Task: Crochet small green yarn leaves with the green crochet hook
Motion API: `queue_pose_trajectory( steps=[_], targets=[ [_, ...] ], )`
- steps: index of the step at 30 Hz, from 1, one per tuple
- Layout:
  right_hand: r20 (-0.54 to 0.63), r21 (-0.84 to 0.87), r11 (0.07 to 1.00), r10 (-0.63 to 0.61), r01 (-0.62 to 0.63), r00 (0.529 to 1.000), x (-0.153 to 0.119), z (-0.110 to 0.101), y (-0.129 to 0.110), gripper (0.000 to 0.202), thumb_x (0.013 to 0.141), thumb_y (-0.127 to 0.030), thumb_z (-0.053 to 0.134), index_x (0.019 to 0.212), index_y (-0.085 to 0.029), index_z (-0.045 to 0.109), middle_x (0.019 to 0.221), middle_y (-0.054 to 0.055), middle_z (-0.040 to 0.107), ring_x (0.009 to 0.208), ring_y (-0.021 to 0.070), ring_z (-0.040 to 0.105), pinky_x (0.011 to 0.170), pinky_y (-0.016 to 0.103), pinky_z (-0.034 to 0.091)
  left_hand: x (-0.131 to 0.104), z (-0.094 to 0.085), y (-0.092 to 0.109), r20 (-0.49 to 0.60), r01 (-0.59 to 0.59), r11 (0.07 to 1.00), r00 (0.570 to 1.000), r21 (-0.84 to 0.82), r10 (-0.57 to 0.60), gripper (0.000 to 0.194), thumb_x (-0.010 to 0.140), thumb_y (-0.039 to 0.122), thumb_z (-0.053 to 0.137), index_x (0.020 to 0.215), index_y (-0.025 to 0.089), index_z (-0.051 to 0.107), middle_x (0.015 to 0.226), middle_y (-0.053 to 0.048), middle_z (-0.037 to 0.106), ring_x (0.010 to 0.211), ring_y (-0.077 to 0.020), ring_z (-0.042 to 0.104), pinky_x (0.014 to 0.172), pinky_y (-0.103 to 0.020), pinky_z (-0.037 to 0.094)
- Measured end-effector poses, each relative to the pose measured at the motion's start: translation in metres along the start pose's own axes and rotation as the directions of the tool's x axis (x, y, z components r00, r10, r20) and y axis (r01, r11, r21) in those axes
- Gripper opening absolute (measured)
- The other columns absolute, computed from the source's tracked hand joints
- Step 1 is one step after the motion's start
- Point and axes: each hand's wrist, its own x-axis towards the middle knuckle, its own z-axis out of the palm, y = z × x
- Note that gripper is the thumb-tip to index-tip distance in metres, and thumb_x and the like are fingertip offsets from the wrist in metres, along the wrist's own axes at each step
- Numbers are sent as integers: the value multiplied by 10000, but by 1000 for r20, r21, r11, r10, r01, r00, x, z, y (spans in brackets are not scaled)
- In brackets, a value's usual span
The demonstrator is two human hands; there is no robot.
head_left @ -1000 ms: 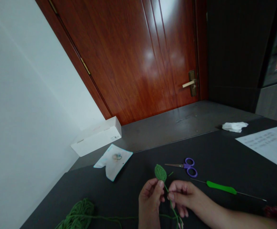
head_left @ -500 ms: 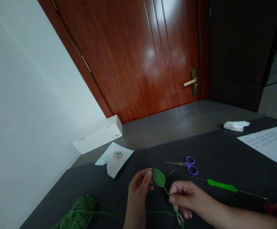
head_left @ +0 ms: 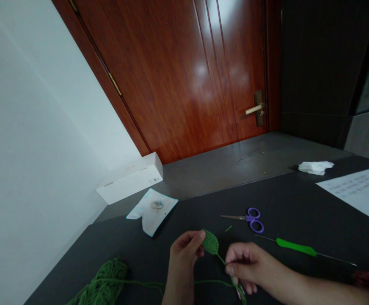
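Note:
A small green knitted leaf (head_left: pixel 210 242) is pinched at its upper left edge between the thumb and fingers of my left hand (head_left: pixel 187 250). From its lower tip a thin green stem runs down to my right hand (head_left: pixel 243 264), whose thumb and fingers are closed on it. More green yarn and something pale hang below my right hand, partly hidden by the fingers. A green yarn strand passes behind my left forearm to a ball of green yarn (head_left: pixel 108 281) at the lower left.
Purple-handled scissors (head_left: pixel 252 219) and a green-handled hook (head_left: pixel 295 246) lie beyond my right hand, near a short yarn scrap (head_left: pixel 228 228). A white packet (head_left: pixel 155 212) and long white box (head_left: pixel 132 183) are left. Crumpled tissue (head_left: pixel 315 167) and printed paper (head_left: pixel 362 188) lie right.
The leaf and my left hand's fingertips have moved slightly down. My right hand has shifted down a little, still on the stem.

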Motion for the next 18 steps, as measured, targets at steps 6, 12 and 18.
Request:
queue_pose_trajectory(
  steps=[6, 12, 18],
  targets=[
    [6, -5, 1000, 2, -2, 1000, -1, 0, -2, 376, 696, -514, 690, 685, -178, 522, 520, -64, 558, 341, 30, 425, 358, 154, 288, -12, 3, 5, 92, 92, 984, 993, -151, -79, 182, 639, 286, 774, 598, 132, 688, 638, -31, 631, 614, -124, 558, 611, -240, 443],
    [14, 23, 1000, 4, -5, 1000, 0, -5, -3, 398, 689, -531, 695, 679, -170, 528, 507, -64, 568, 337, 29, 436, 350, 148, 301, -9, 3, 1, 93, 142, 965, 988, -219, -124, 206, 626, 288, 809, 674, 124, 694, 712, -43, 660, 657, -125, 587, 642, -235, 458],
    [19, 58, 998, -1, 0, 1000, 3, -8, -1, 408, 673, -540, 706, 682, -162, 551, 532, -52, 597, 334, 25, 433, 347, 151, 313, 0, 1, -1, 61, 164, 959, 986, -231, -154, 349, 624, 387, 809, 792, 93, 725, 726, -67, 684, 594, -103, 577, 563, -205, 435]
  ],
)
